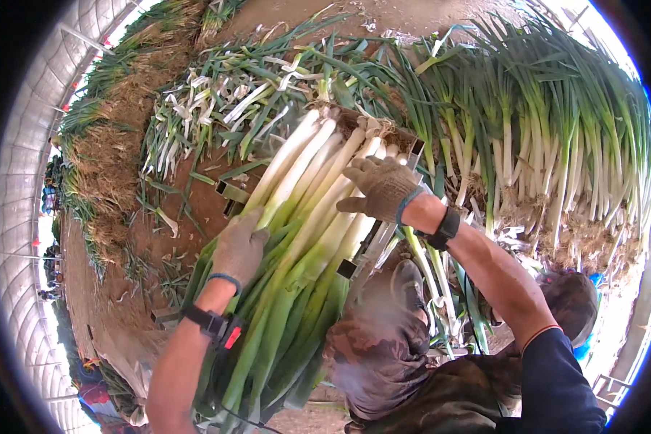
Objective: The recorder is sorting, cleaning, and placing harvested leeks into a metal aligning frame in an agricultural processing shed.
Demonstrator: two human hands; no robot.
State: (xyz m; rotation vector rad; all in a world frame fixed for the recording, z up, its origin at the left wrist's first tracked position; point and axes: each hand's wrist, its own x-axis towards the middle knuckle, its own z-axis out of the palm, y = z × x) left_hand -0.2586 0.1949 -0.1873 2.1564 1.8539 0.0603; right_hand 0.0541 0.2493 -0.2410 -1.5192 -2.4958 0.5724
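A thick bundle of large green onions (pixel 307 210) lies lengthwise in front of me, white shafts and roots at the far end, green leaves toward me. A metal frame (pixel 362 264) with square tube ends supports it. My left hand (pixel 239 249), in a tan knitted glove, is cupped against the left side of the bundle where white turns green, its fingers closed on the stalks. My gloved right hand (pixel 383 188) lies over the white shafts near the right far end, thumb and fingers spread. The undersides of both hands are hidden.
Many upright green onions (pixel 535 130) are stacked at the right. Stripped leaves and peelings (pixel 224 108) litter the soil beyond the frame. A long root-on pile (pixel 112 152) runs along the left. My camouflage-clad leg (pixel 380 354) and shoe (pixel 410 286) are beside the frame.
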